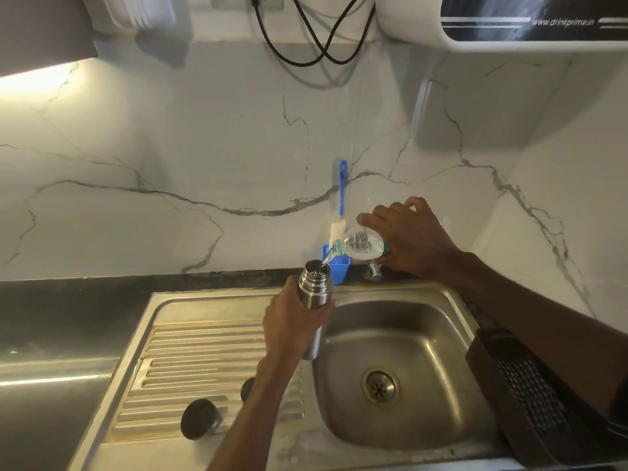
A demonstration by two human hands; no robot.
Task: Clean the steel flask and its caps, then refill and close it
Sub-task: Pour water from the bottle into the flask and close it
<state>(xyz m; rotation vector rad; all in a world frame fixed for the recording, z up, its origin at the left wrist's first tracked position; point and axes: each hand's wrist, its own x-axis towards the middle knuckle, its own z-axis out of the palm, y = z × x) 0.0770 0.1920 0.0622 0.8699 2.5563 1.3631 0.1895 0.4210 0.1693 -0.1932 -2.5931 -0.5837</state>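
Near the middle of the frame we see the left hand [292, 321] wrapped around the body of the steel flask [314, 290], fingers curled round it, holding it upright with its open mouth up, above the near-left rim of the sink [407, 294]. Just up and to the right, the right hand [413, 237] grips a clear plastic bottle [360, 245], tilted so its neck points down and left toward the flask; a thin stream of water [325, 258] runs from the bottle's mouth into the mouth of the flask. Lower left of centre, on the ribbed draining board [190, 362], lie two dark round caps: the larger cap [198, 419] toward the bottom, and a smaller cap [248, 389] partly hidden behind the left forearm. The two caps are apart from each other and well apart from the flask's mouth. Behind the flask, against the marble wall [170, 147], stands a blue holder [339, 268] with a blue-handled bottle brush [342, 188] rising from it. Just right of the holder, a small metal tap [373, 271] sits at the back rim of the sink. At the lower right, a dark basket [523, 392] sits beside the basin, and at the upper right edge hangs a white water purifier [509, 28], with black cables [306, 45] looping at the top centre.
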